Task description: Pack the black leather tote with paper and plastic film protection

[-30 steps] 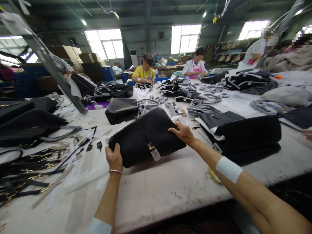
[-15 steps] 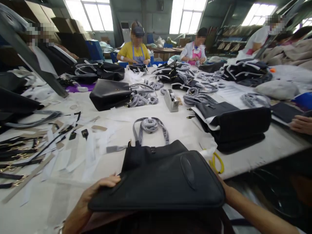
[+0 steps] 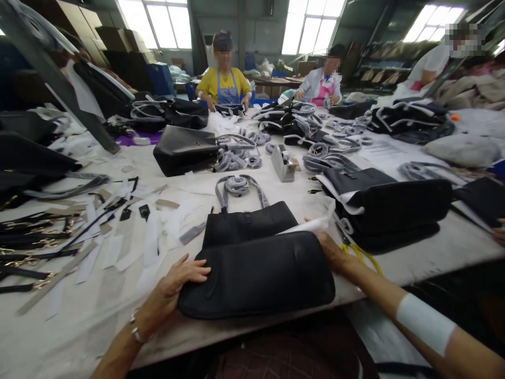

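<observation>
A black handbag point(image 3: 256, 279) lies on its side at the table's front edge, its long flat base facing me. My left hand point(image 3: 177, 281) holds the bag's left end, several fingers stretched over its upper edge. At the bag's right end is my right hand point(image 3: 331, 252), gripping it with most fingers hidden behind it. White sheet material point(image 3: 311, 223) shows between the bag and my right hand. Beyond the bag lie its wrapped grey handles with a coiled strap point(image 3: 236, 185). A small grey wrapped tag point(image 3: 192, 233) rests on its left.
To the right stands another black bag point(image 3: 402, 210), with yellow-handled scissors point(image 3: 363, 255) near it. A tape dispenser point(image 3: 283, 164) sits beyond. Black straps with gold clasps point(image 3: 35, 247) and paper strips point(image 3: 150, 242) cover the left. A metal post point(image 3: 79, 105) slants down at left. Co-workers sit opposite.
The handbag has tipped away from me and moved farther onto the table, so its base now faces me. My hands moved forward with it, and white sheet material now shows behind it.
</observation>
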Demonstrator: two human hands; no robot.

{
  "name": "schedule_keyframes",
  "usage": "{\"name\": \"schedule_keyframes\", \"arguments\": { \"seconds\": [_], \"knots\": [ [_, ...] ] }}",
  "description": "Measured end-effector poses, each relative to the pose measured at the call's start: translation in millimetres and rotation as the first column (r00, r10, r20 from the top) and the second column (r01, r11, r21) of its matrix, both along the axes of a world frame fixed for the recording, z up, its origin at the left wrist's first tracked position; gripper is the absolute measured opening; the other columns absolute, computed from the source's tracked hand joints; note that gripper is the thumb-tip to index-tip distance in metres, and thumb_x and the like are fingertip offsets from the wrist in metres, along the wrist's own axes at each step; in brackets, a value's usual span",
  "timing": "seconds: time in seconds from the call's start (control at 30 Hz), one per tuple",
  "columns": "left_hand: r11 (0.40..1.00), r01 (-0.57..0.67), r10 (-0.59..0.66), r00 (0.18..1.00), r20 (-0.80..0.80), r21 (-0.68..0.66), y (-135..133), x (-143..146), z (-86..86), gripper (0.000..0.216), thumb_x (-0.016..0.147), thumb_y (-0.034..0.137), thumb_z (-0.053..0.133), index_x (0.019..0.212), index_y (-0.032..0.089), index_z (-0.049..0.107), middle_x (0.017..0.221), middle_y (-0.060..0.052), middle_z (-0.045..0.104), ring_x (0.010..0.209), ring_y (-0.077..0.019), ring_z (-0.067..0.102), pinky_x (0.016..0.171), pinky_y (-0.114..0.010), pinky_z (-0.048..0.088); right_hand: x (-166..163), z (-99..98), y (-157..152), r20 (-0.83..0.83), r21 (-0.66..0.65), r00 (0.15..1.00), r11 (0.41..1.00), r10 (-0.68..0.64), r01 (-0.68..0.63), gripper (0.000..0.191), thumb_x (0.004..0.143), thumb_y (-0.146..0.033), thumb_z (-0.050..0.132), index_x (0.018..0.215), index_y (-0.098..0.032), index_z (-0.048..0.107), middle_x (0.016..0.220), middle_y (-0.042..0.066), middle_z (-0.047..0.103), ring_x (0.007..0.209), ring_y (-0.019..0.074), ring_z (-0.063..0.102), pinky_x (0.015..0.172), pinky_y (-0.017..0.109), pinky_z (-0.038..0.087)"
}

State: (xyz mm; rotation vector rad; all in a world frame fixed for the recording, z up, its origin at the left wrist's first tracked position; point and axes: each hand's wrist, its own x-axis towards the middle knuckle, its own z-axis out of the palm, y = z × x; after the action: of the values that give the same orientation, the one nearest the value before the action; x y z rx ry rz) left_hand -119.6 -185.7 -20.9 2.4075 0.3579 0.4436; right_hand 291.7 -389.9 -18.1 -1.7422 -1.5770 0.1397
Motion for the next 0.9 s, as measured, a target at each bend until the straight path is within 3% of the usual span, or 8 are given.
{"name": "schedule_keyframes", "arguments": {
  "seconds": [0.1, 0.2, 0.27, 0.33, 0.43, 0.53, 0.7, 0.9],
  "knots": [
    [0.988, 0.027, -0.032, 0.999, 0.027, 0.151, -11, -6, -19.2, 0.031, 0.089, 0.014, 0.041, 0.105, 0.026, 0.065, 0.116, -0.002, 0.068, 0.119, -0.0171, 0.055, 0.116, -0.044, 0.02, 29, -0.1, -14, 0.187, -0.23, 0.971, 0.968, 0.148, -0.103, 0.02, 0.084, -0.025, 0.052, 0.083, -0.019, 0.071, 0.083, 0.005, 0.07, 0.078, 0.0188, 0.064, 0.078, 0.032, 0.054],
    [0.97, 0.043, -0.06, 0.996, 0.066, 0.241, -14, -8, -23.0, 0.034, 0.089, 0.011, 0.04, 0.106, 0.026, 0.064, 0.116, -0.001, 0.068, 0.12, -0.0148, 0.055, 0.117, -0.039, 0.018, 48, 33.9, -26, 0.46, -0.396, 0.885, 0.91, 0.079, 0.125, 0.029, 0.08, -0.009, 0.042, 0.08, -0.018, 0.07, 0.085, 0.007, 0.071, 0.073, 0.019, 0.066, 0.069, 0.03, 0.054],
    [0.964, 0.06, -0.079, 0.995, 0.063, 0.26, -12, -8, -19.9, 0.034, 0.089, 0.01, 0.039, 0.107, 0.026, 0.064, 0.117, -0.001, 0.067, 0.12, -0.0142, 0.055, 0.116, -0.038, 0.019, 38, 75.2, -25, 0.555, -0.261, 0.824, 0.917, -0.114, 0.302, 0.03, 0.08, -0.008, 0.042, 0.086, -0.02, 0.069, 0.097, 0.006, 0.071, 0.079, 0.0204, 0.067, 0.073, 0.032, 0.054],
    [0.963, 0.073, -0.087, 0.995, 0.044, 0.259, -11, -7, -16.5, 0.033, 0.09, 0.012, 0.039, 0.107, 0.027, 0.065, 0.118, -0.001, 0.067, 0.12, -0.0145, 0.055, 0.116, -0.037, 0.02, 10, 116.9, -18, 0.469, 0.034, 0.818, 0.933, -0.332, 0.359, 0.027, 0.086, -0.014, 0.043, 0.094, -0.021, 0.067, 0.11, 0.006, 0.068, 0.101, 0.0237, 0.064, 0.092, 0.039, 0.049],
    [0.966, 0.066, -0.071, 0.997, 0.01, 0.25, -13, -7, -16.5, 0.032, 0.091, 0.014, 0.04, 0.105, 0.027, 0.066, 0.119, 0.0, 0.067, 0.12, -0.0158, 0.055, 0.116, -0.038, 0.022, -46, 141.1, -3, 0.239, 0.145, 0.932, 0.959, -0.274, 0.244, 0.027, 0.093, -0.027, 0.045, 0.114, -0.025, 0.061, 0.12, 0.004, 0.063, 0.112, 0.0235, 0.058, 0.101, 0.042, 0.043],
    [0.969, 0.065, -0.057, 0.998, -0.041, 0.238, -19, -14, -20.7, 0.037, 0.091, 0.013, 0.036, 0.11, 0.027, 0.064, 0.123, 0.0, 0.064, 0.123, -0.0159, 0.052, 0.116, -0.039, 0.02, -82, 95.4, 6, 0.276, 0.0, 0.957, 0.996, -0.09, 0.093, 0.027, 0.091, -0.037, 0.052, 0.113, -0.025, 0.061, 0.118, 0.007, 0.063, 0.113, 0.027, 0.054, 0.099, 0.045, 0.04],
    [0.972, 0.119, -0.081, 0.98, -0.184, 0.205, -21, -20, -4.3, 0.043, 0.09, 0.01, 0.033, 0.12, 0.029, 0.059, 0.132, 0.002, 0.058, 0.127, -0.0135, 0.048, 0.115, -0.033, 0.021, -84, -3.4, 6, 0.291, -0.125, 0.94, 0.967, -0.177, 0.221, 0.026, 0.098, -0.029, 0.04, 0.093, -0.022, 0.064, 0.09, 0.005, 0.066, 0.088, 0.0212, 0.057, 0.083, 0.038, 0.038],
    [0.933, 0.07, 0.018, 0.97, -0.241, 0.352, -40, 44, 41.0, 0.032, 0.093, 0.028, 0.045, 0.122, 0.026, 0.057, 0.116, -0.003, 0.064, 0.107, -0.0176, 0.058, 0.109, -0.037, 0.03, -73, -3.2, 10, 0.307, -0.117, 0.941, 0.976, -0.142, 0.186, 0.027, 0.097, -0.032, 0.042, 0.088, -0.022, 0.066, 0.084, 0.004, 0.063, 0.085, 0.0198, 0.054, 0.079, 0.035, 0.034]
  ]
}}
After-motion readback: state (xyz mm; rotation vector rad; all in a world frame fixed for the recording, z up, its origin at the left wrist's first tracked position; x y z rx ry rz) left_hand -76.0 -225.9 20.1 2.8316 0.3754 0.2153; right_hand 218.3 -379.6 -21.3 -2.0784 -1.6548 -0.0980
